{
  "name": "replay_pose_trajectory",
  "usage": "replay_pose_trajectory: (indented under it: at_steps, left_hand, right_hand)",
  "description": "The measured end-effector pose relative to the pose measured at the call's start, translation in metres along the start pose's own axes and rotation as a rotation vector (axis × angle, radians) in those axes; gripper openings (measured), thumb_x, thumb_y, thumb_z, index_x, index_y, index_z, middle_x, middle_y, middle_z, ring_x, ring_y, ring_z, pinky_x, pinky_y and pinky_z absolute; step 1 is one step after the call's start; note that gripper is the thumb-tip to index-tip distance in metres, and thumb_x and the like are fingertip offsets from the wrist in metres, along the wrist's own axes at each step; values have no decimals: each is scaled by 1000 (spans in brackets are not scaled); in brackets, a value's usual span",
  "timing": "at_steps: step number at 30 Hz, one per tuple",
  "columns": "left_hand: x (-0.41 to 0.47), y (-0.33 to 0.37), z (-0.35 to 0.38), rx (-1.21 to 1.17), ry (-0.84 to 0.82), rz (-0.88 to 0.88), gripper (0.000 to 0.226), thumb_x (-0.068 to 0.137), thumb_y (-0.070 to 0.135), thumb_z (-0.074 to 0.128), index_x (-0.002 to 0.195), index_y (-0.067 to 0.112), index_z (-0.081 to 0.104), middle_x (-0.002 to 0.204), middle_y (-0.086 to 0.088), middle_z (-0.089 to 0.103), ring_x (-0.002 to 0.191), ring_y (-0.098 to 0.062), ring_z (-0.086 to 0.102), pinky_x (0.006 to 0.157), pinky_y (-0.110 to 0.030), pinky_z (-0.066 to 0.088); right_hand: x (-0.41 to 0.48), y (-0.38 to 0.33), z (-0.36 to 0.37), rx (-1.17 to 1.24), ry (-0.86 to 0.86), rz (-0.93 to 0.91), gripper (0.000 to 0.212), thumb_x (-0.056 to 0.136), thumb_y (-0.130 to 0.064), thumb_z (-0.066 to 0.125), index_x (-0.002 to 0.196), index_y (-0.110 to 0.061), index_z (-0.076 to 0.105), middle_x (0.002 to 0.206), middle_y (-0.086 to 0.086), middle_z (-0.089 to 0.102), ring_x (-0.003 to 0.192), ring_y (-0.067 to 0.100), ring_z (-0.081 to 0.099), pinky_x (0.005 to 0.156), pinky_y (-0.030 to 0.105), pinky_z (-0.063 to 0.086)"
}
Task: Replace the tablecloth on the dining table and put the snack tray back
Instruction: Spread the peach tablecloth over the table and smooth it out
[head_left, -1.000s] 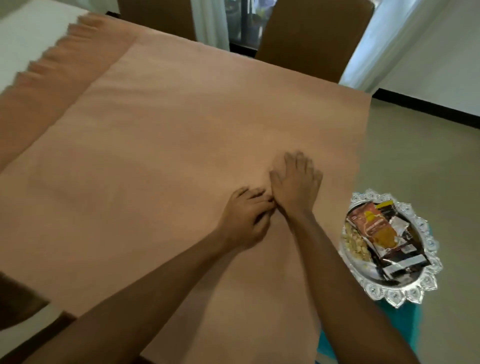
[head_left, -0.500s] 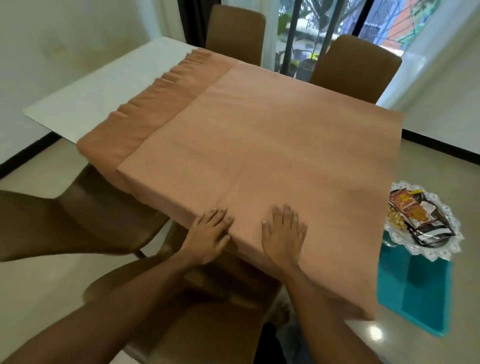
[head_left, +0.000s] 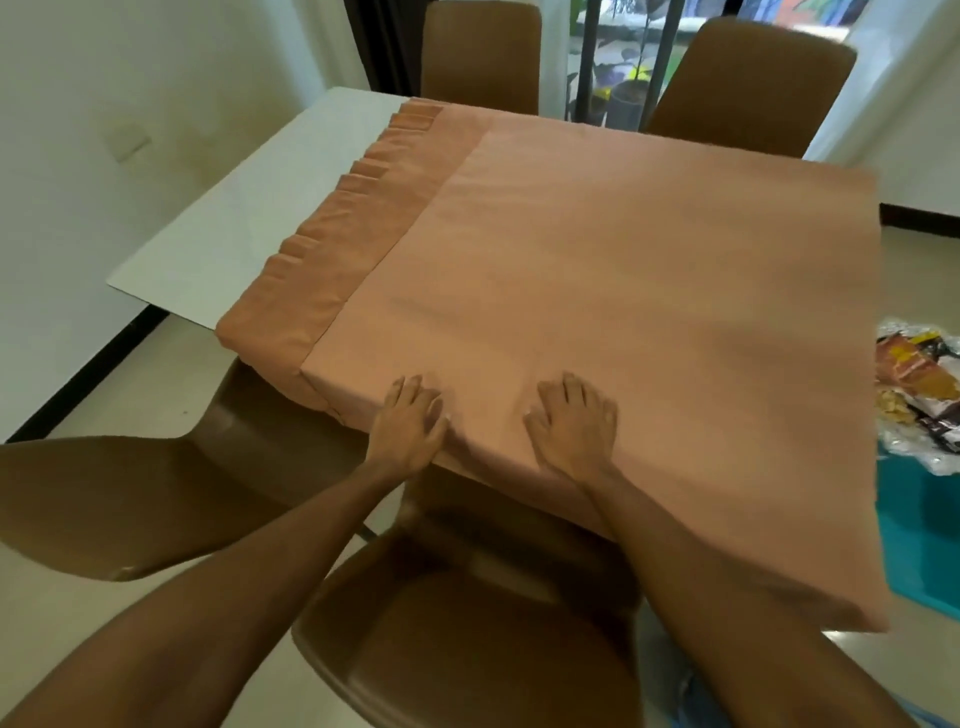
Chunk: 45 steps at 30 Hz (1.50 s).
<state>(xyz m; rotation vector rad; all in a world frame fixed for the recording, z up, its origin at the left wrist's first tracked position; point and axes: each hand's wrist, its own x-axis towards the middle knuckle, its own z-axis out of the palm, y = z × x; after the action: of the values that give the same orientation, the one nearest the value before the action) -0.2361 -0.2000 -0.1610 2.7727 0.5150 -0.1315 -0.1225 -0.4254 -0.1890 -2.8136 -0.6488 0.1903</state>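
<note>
The tablecloth (head_left: 623, 270) is pressed on the desk (head_left: 234, 228) by straight, empty fingers (head_left: 411, 395) of the left hand (head_left: 410, 428) and right hand (head_left: 574, 428), and the snack tray (head_left: 927, 400) is seen well to their right, nearer the right hand.

I see white walls (head_left: 156, 78), black skirting (head_left: 78, 385), pale glossy floor (head_left: 156, 400), brown chairs (head_left: 480, 49), barred window (head_left: 618, 62) at far end, daylight outside.

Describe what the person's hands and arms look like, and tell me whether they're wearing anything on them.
The left hand and right hand are bare: no gloves, and no ring, watch or bracelet shows. The left forearm and right forearm are uncovered too, with no sleeve in view up to the frame's edge.
</note>
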Motion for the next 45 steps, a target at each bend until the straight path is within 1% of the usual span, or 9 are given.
replay_pose_trajectory:
  at_steps: [3,6,9,12,15,21,25,29,45]
  left_hand:
    - [21,-25,-9,10,-17,-15,49,100,45,46,142,19,46,164,-7,25,153,-29,12,126,-45,10]
    - [39,-57,-23,17,-44,-45,53,100,46,46,145,18,43,164,-8,22,153,-31,10,125,-48,13]
    - [60,-93,-35,49,-47,-46,57,99,48,43,148,17,40,165,-8,23,153,-30,11,124,-48,15]
    - [86,-142,-49,67,-39,-30,61,100,51,37,150,17,37,164,-8,24,153,-29,11,124,-50,14]
    - [123,-189,-64,64,-12,28,59,101,51,35,152,22,32,166,-6,18,154,-31,6,122,-56,10]
    - [192,-290,-79,68,-10,251,63,101,61,15,159,36,10,168,4,-3,154,-21,-12,121,-57,-8]
    - [205,-346,-86,62,-33,284,67,99,66,7,158,39,-3,168,6,-10,154,-20,-13,121,-52,-10]
    - [212,-378,-103,101,-39,294,69,98,68,5,159,37,-1,168,4,-6,154,-22,-9,118,-50,-11]
    - [239,-499,-148,229,-43,263,75,95,68,4,160,30,-5,168,-1,-7,155,-26,-5,122,-54,0]
  right_hand:
    - [29,-36,16,41,-80,-28,53,96,-58,34,145,-38,39,162,5,29,147,33,27,115,64,15]
    - [46,-78,31,48,-127,-64,55,97,-62,29,149,-45,29,168,4,16,154,36,13,117,67,0]
    - [65,-119,36,46,-157,-116,57,96,-66,25,150,-49,28,169,0,13,155,35,9,116,70,-2]
    - [93,-172,44,33,-197,-169,58,95,-66,24,150,-48,32,170,0,10,154,34,11,116,69,3]
    - [126,-223,58,59,-177,-97,60,96,-66,22,152,-46,28,170,0,8,155,33,10,116,69,2]
    - [189,-334,105,126,-11,184,66,94,-75,5,154,-50,15,171,-1,-2,156,31,-9,110,59,-28]
    - [203,-389,122,101,35,254,70,93,-79,3,155,-47,12,171,1,0,157,30,-6,115,60,-20]
    - [215,-419,122,84,10,261,72,92,-80,4,156,-47,12,171,3,1,156,31,-8,118,63,-13]
    - [266,-545,151,81,-7,184,75,94,-75,10,160,-39,13,170,12,-2,155,37,-10,114,64,-20]
